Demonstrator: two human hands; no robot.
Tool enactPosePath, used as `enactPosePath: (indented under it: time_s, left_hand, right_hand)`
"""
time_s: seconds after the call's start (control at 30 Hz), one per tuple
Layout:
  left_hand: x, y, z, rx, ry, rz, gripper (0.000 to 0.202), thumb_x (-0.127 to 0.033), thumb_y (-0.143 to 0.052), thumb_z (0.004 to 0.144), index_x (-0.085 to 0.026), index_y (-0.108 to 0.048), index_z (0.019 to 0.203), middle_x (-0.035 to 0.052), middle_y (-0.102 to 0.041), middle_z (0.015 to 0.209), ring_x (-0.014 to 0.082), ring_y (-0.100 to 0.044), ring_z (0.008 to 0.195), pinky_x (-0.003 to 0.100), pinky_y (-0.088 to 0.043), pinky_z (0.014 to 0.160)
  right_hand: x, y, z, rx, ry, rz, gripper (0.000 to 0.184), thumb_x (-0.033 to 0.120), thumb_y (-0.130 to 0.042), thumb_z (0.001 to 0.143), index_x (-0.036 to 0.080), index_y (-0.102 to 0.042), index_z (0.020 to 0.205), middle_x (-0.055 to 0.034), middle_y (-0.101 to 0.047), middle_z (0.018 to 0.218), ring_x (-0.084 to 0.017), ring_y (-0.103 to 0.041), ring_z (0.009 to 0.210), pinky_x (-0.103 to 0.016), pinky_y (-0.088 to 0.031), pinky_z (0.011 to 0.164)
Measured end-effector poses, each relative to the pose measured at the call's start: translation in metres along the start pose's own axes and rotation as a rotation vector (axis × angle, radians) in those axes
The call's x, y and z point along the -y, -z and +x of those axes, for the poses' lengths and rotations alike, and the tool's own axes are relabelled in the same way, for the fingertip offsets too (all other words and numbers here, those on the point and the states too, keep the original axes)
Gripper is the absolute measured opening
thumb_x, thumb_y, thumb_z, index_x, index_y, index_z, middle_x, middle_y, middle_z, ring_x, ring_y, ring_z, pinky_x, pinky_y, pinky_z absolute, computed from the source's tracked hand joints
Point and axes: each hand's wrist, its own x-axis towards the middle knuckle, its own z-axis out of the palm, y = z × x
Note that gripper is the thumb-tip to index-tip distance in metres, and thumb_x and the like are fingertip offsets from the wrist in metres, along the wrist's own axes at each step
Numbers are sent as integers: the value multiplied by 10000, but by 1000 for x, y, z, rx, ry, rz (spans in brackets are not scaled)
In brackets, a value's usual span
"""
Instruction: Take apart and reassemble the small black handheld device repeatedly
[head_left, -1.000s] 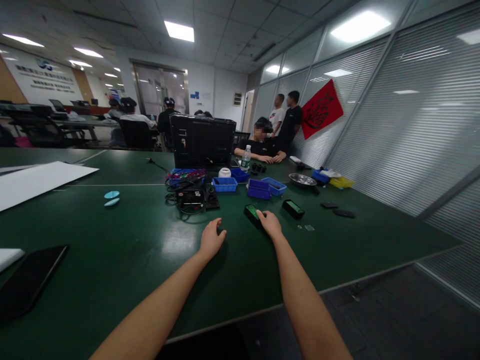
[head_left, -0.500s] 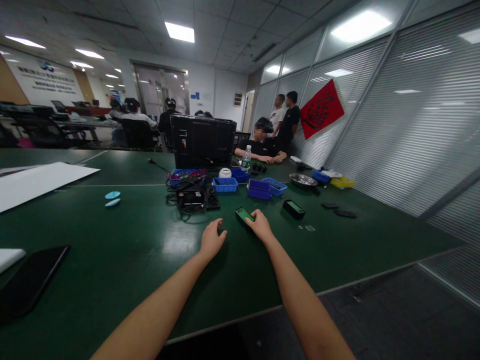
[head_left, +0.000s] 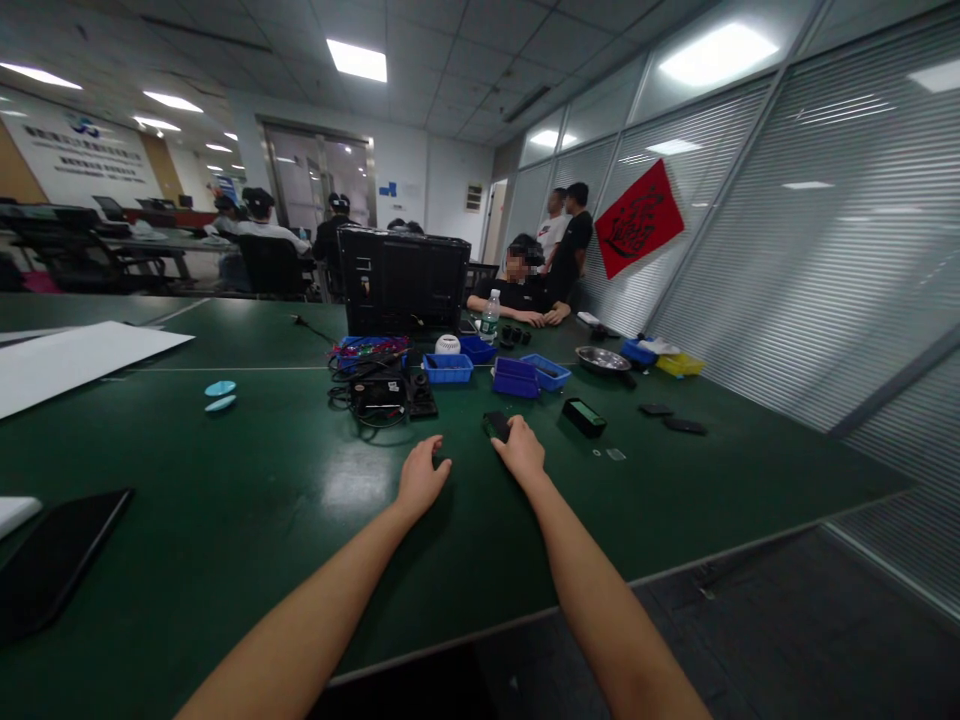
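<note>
My right hand (head_left: 523,450) is closed on a small black rectangular case (head_left: 495,425), gripping its near right side. The case is turned so that a dark face shows, and my fingers hide part of it. To its right lies a similar black case (head_left: 584,417) with a greenish face or opening on top. My left hand (head_left: 424,474) is open and holds nothing, its thumb apart from the fingers. It is low over the green table (head_left: 465,560), left of the held case.
Beyond my hands are cabled black electronics (head_left: 379,395), blue trays (head_left: 448,369), a white ball (head_left: 448,345), a bottle (head_left: 490,315) and a metal bowl (head_left: 602,360). A large black screen (head_left: 405,282) stands behind. Across the table sits a person (head_left: 517,285). Flat black pieces (head_left: 684,425) lie at right.
The case in my right hand has turned: its green face showed before, and a dark face shows now. It has shifted slightly right. My left hand has barely moved.
</note>
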Motion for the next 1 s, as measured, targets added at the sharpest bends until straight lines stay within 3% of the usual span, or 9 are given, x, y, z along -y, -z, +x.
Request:
enactPosePath:
  time_s: [0.13, 0.27, 0.4, 0.63, 0.77, 0.87, 1.0]
  left_hand:
    - [0, 1, 0, -1, 1, -6, 430, -221, -546, 729, -174, -479, 1151, 61, -589, 1078, 174, -539, 1004, 312, -387, 904]
    - [1, 0, 0, -5, -12, -20, 430, -225, -543, 730, -178, -476, 1152, 62, -587, 1080, 173, -539, 1003, 314, -390, 903]
    - [2, -2, 0, -4, -6, -16, 433, -216, -549, 725, -184, -478, 1151, 55, -586, 1084, 174, -538, 1007, 316, -384, 913]
    - [5, -4, 1, -24, -34, -2, 433, -218, -546, 722, -176, -483, 1148, 62, -590, 1074, 173, -545, 989, 309, -392, 900]
    - [5, -4, 1, -19, -23, 7, 439, -226, -549, 726, -182, -479, 1157, 57, -590, 1071, 174, -541, 996, 307, -391, 902]
    - [4, -3, 1, -21, -31, 8, 438, -217, -545, 727, -179, -476, 1159, 62, -585, 1078, 172, -540, 997, 308, -388, 904]
    - [3, -3, 1, -9, -21, 2, 430, -214, -542, 731, -188, -478, 1155, 63, -584, 1089, 176, -536, 1008, 314, -383, 907]
  right_hand:
    - [-7, 7, 4, 47, -77, 1, 582, 561, -470, 739, 133, -426, 1130, -184, -541, 1084, -297, -518, 999, -370, -425, 725]
    - [-2, 5, 3, 98, -83, -76, 439, 456, -506, 743, 120, -487, 1024, -189, -579, 988, -307, -539, 961, -389, -429, 729]
    - [5, 3, -2, 61, -87, -103, 397, 369, -522, 749, 131, -435, 1054, -167, -579, 961, -273, -577, 890, -361, -441, 701]
    - [27, -5, -18, -24, 105, -229, 417, 257, -492, 779, 127, -381, 1160, -232, -466, 1165, -285, -546, 932, -372, -430, 699]
    - [37, -6, -26, -45, 173, -242, 471, 370, -517, 766, 131, -411, 1158, -238, -412, 1239, -317, -491, 995, -398, -415, 729]
    - [38, -1, -27, -46, 181, -185, 425, 464, -433, 805, 158, -461, 1099, -194, -501, 1139, -286, -503, 960, -386, -407, 737]
    - [32, 5, -24, -86, 119, -137, 418, 452, -378, 838, 162, -446, 1131, -166, -556, 1038, -264, -514, 939, -360, -406, 736]
